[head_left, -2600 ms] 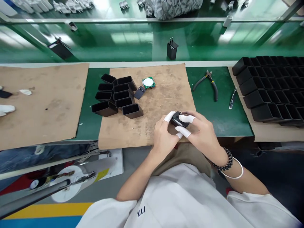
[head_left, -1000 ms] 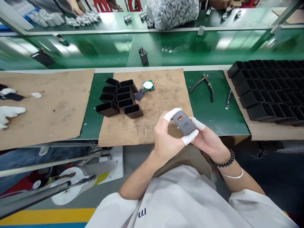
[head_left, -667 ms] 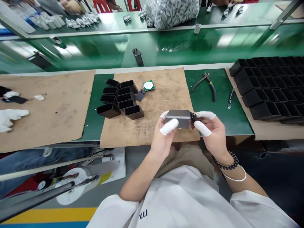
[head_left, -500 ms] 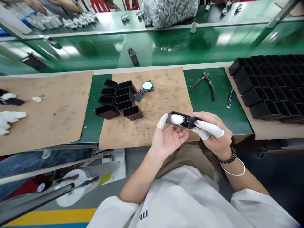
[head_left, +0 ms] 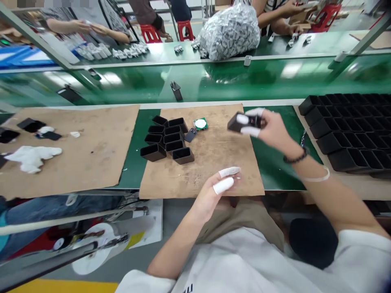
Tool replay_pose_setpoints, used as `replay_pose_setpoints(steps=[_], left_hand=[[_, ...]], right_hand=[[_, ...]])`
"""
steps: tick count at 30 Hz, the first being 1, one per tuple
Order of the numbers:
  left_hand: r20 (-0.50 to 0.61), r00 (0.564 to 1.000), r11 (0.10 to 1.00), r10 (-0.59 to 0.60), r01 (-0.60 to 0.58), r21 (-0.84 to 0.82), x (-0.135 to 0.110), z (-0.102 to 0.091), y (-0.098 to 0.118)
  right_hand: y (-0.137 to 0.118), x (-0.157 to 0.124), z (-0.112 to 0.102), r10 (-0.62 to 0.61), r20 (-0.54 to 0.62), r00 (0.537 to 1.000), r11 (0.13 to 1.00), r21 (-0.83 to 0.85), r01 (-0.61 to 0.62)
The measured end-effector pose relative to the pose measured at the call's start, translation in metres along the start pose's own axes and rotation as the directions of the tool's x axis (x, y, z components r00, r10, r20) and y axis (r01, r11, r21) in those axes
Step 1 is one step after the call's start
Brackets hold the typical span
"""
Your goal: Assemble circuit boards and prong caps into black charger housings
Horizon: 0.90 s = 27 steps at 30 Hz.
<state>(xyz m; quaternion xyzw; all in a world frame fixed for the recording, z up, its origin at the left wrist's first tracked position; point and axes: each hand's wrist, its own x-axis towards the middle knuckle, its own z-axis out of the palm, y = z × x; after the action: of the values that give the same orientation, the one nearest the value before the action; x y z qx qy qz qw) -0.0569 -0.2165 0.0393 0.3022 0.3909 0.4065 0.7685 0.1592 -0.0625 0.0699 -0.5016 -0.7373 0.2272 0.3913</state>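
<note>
My right hand [head_left: 273,132], with white finger cots, grips a black charger housing [head_left: 236,123] above the right part of the cardboard. A white part and dark components show in the housing's open side. My left hand [head_left: 218,189], also in white finger cots, is low over the cardboard's front edge. Its thumb and forefinger are apart, and no object shows in it. On the cardboard mat [head_left: 220,152] lie a green circuit board [head_left: 200,123] with a white round top and a small black plug cover [head_left: 191,134]. Several empty black housings [head_left: 183,155] stand beside them.
Rows of black housings [head_left: 339,140] fill the right side. A thin metal tool [head_left: 303,137] lies before them. A black charger [head_left: 176,91] rests on the green strip behind. At left, a white glove [head_left: 33,156] lies on another mat. Co-workers' hands [head_left: 88,27] are across the bench.
My right hand has carried the charger housing up and away from my left hand, over the mat. My left hand has let go and turned. The view has tilted up; the pliers are now hidden.
</note>
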Motion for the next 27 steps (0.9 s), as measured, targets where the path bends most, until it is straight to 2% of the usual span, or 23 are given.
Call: replay_pose_setpoints(steps=[2,5,6,9,11,12,14,15,16,17,18,19,21,24,27], left_hand=[[-0.036,0.993,0.972,0.115,-0.105,0.211,-0.015,-0.009,0.001],[-0.11,0.965,0.863,0.239,-0.158,0.48,-0.038,-0.023,0.003],[-0.14,0.946,0.812,0.292,-0.167,0.56,-0.044,-0.028,0.003],[-0.211,0.839,0.641,0.501,-0.196,0.742,-0.059,-0.045,0.003],[-0.244,0.754,0.557,0.61,-0.189,0.809,-0.063,-0.057,0.004],[-0.254,0.713,0.523,0.654,-0.182,0.833,-0.063,-0.063,0.005],[-0.254,0.638,0.452,0.727,-0.168,0.876,-0.058,-0.071,0.009],[-0.242,0.606,0.416,0.757,-0.162,0.895,-0.053,-0.073,0.011],[-0.223,0.581,0.379,0.783,-0.161,0.911,-0.048,-0.075,0.014],[-0.202,0.562,0.347,0.802,-0.164,0.923,-0.043,-0.075,0.016],[-0.181,0.551,0.322,0.815,-0.169,0.932,-0.037,-0.075,0.018],[-0.162,0.547,0.303,0.821,-0.177,0.936,-0.033,-0.073,0.02],[-0.143,0.557,0.294,0.818,-0.191,0.936,-0.028,-0.07,0.02],[-0.17,0.595,0.345,0.785,-0.192,0.919,-0.03,-0.066,0.016],[-0.233,0.626,0.432,0.744,-0.185,0.883,-0.039,-0.067,0.01]], right_hand=[[0.028,0.059,-0.007,0.115,-0.169,0.979,0.974,-0.175,-0.144],[0.064,0.127,-0.017,0.349,-0.363,0.864,0.861,-0.241,-0.449],[0.072,0.14,-0.019,0.389,-0.382,0.838,0.838,-0.231,-0.494],[0.079,0.158,-0.017,0.483,-0.396,0.781,0.784,-0.2,-0.587],[0.07,0.159,-0.007,0.479,-0.447,0.755,0.768,-0.203,-0.607],[0.062,0.158,0.001,0.43,-0.446,0.785,0.791,-0.233,-0.566],[0.041,0.151,0.021,0.263,-0.32,0.91,0.872,-0.324,-0.366],[0.03,0.146,0.034,0.111,-0.091,0.99,0.925,-0.355,-0.136],[0.018,0.139,0.048,0.023,0.094,0.995,0.944,-0.33,0.009],[0.007,0.133,0.062,-0.043,0.256,0.966,0.952,-0.284,0.118],[-0.003,0.125,0.076,-0.129,0.451,0.883,0.937,-0.235,0.257],[-0.012,0.119,0.088,-0.177,0.562,0.808,0.904,-0.232,0.359],[-0.026,0.109,0.107,-0.189,0.654,0.733,0.826,-0.297,0.478],[-0.038,0.104,0.114,-0.131,0.686,0.716,0.785,-0.369,0.497],[-0.04,0.105,0.1,-0.062,0.694,0.717,0.882,-0.298,0.365]])
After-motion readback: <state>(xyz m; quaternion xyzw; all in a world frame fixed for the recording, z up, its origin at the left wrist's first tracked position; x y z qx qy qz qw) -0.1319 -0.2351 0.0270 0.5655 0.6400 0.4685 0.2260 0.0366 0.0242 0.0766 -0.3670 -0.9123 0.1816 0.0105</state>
